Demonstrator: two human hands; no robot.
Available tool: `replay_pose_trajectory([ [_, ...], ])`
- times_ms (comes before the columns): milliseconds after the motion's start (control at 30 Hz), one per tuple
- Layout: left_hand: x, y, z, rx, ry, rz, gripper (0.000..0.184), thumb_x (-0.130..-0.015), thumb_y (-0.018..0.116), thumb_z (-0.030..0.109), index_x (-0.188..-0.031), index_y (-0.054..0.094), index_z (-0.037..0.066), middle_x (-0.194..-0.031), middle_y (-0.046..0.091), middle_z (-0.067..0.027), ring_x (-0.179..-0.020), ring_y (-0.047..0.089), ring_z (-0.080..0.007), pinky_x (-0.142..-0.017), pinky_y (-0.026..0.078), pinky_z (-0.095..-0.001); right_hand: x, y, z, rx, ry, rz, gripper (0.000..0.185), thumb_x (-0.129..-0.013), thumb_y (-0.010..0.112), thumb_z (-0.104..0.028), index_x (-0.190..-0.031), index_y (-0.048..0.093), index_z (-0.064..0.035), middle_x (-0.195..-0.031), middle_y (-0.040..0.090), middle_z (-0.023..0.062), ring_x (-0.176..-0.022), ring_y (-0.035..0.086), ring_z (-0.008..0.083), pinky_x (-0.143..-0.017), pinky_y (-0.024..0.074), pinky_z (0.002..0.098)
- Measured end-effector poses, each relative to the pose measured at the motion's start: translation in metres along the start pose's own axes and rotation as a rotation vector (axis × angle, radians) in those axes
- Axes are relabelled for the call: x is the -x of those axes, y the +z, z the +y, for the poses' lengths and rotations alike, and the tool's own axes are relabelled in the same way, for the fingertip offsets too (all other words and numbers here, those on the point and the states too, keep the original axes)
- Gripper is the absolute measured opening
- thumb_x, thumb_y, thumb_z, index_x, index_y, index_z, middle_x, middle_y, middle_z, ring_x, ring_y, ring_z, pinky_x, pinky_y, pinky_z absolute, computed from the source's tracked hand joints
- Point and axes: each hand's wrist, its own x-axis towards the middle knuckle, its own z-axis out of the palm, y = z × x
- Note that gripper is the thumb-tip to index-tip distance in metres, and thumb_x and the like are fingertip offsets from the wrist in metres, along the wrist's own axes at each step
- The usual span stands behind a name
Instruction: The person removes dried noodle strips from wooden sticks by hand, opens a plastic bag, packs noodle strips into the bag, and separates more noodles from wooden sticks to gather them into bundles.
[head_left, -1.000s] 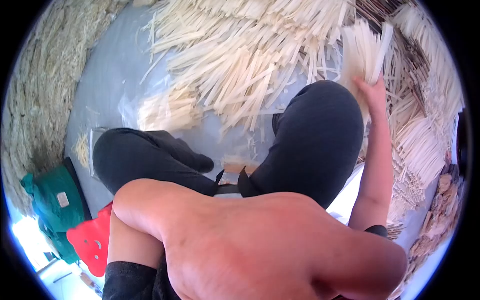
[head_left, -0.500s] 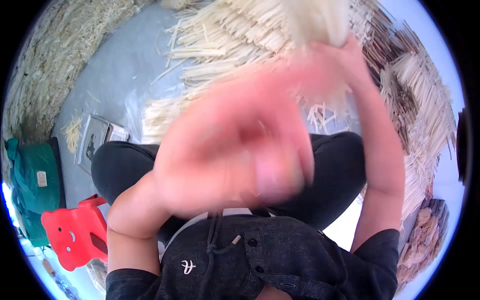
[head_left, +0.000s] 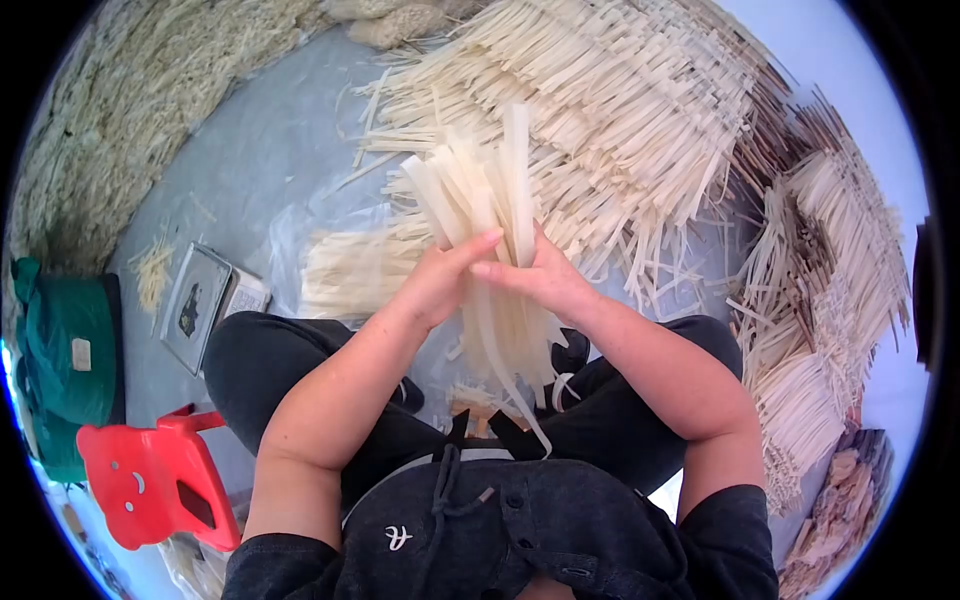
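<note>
A fanned bundle of flat, pale strips [head_left: 487, 200] is held upright in front of my body, between both hands. My left hand [head_left: 446, 277] grips its left side, thumb across the front. On the right side my right hand [head_left: 545, 275] is closed round the same bundle, its thumb close to the left one. The strips spread out above the hands, and their lower ends hang over my lap, one long strip [head_left: 520, 405] curling down lowest. Behind the bundle lies a smaller pile of pale strips [head_left: 350, 272] on the grey floor.
A large heap of pale strips [head_left: 610, 110] fills the back right, with another heap [head_left: 810, 400] at the right. At the left are a metal scale [head_left: 197, 305], a green bag [head_left: 75, 350] and a red stool [head_left: 150, 480]. Fibrous material [head_left: 110, 130] lines the back left.
The bundle in my right hand has come from the far right to the middle, before my lap. My left hand, blurred near the camera before, has moved down and closed on it.
</note>
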Motion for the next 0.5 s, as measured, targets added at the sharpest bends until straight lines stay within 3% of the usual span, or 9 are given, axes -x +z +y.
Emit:
replay_pose_trajectory([
  [67, -0.004, -0.004, -0.008, 0.074, -0.033, 0.037, 0.062, -0.091, 0.065, 0.035, -0.138, 0.042, 0.001, -0.129, 0.056, -0.0138, -0.117, 0.057, -0.0261, -0.096, 0.048, -0.0420, -0.006, 0.000, 0.005, -0.048, 0.012, -0.007, 0.087, -0.082, 0.076, -0.038, -0.144, 0.029, 0.0005, -0.124, 0.058, 0.0176, -0.114, 0.058, 0.0238, -0.098, 0.0456, 0.0345],
  [133, -0.003, -0.002, -0.010, 0.150, -0.072, 0.081, 0.061, -0.092, 0.064, 0.036, -0.138, 0.042, 0.002, -0.130, 0.056, -0.0133, -0.118, 0.056, -0.0264, -0.098, 0.047, -0.0431, -0.013, 0.000, 0.010, -0.078, 0.154, 0.164, 0.072, -0.091, 0.063, -0.042, -0.141, 0.036, 0.0024, -0.121, 0.060, 0.0164, -0.112, 0.059, 0.0219, -0.096, 0.0463, 0.0338],
  [233, -0.003, -0.003, -0.012, 0.308, -0.117, 0.100, 0.057, -0.093, 0.060, 0.036, -0.137, 0.044, 0.003, -0.130, 0.056, -0.0129, -0.118, 0.056, -0.0266, -0.100, 0.045, -0.0447, -0.011, -0.003, 0.002, -0.152, 0.248, 0.125, 0.058, -0.097, 0.055, -0.040, -0.136, 0.046, 0.0017, -0.118, 0.062, 0.0166, -0.108, 0.061, 0.0206, -0.094, 0.0470, 0.0326],
  [300, -0.008, -0.013, -0.014, 0.446, -0.116, 0.008, 0.054, -0.092, 0.060, 0.032, -0.136, 0.046, 0.004, -0.129, 0.057, -0.0130, -0.119, 0.056, -0.0275, -0.103, 0.043, -0.0449, -0.018, -0.010, 0.007, -0.224, 0.303, 0.107, 0.053, -0.097, 0.055, -0.038, -0.132, 0.050, 0.0005, -0.118, 0.063, 0.0173, -0.106, 0.062, 0.0215, -0.093, 0.0477, 0.0326],
  [367, -0.010, -0.009, -0.013, 0.397, -0.102, 0.048, 0.052, -0.092, 0.060, 0.031, -0.134, 0.047, 0.004, -0.128, 0.058, -0.0125, -0.118, 0.056, -0.0268, -0.102, 0.044, -0.0441, -0.021, -0.014, 0.010, -0.296, 0.351, 0.094, 0.048, -0.097, 0.055, -0.036, -0.129, 0.054, -0.0007, -0.117, 0.063, 0.0179, -0.105, 0.062, 0.0224, -0.091, 0.0483, 0.0326],
  [433, -0.009, -0.003, -0.017, 0.352, -0.092, 0.090, 0.049, -0.091, 0.060, 0.029, -0.133, 0.049, 0.004, -0.127, 0.059, -0.0121, -0.117, 0.056, -0.0261, -0.101, 0.044, -0.0433, -0.015, -0.004, 0.010, 0.075, 0.177, 0.116, 0.042, -0.097, 0.053, -0.034, -0.125, 0.057, -0.0025, -0.115, 0.064, 0.0193, -0.107, 0.062, 0.0249, -0.091, 0.0479, 0.0329],
  [500, -0.011, 0.001, -0.023, 0.216, -0.049, 0.182, 0.047, -0.091, 0.062, 0.027, -0.130, 0.051, 0.004, -0.125, 0.060, -0.0116, -0.115, 0.057, -0.0251, -0.099, 0.045, -0.0416, -0.017, -0.001, 0.023, 0.208, 0.113, 0.142, 0.041, -0.098, 0.051, -0.034, -0.124, 0.058, -0.0023, -0.115, 0.064, 0.0191, -0.107, 0.061, 0.0247, -0.092, 0.0472, 0.0328],
])
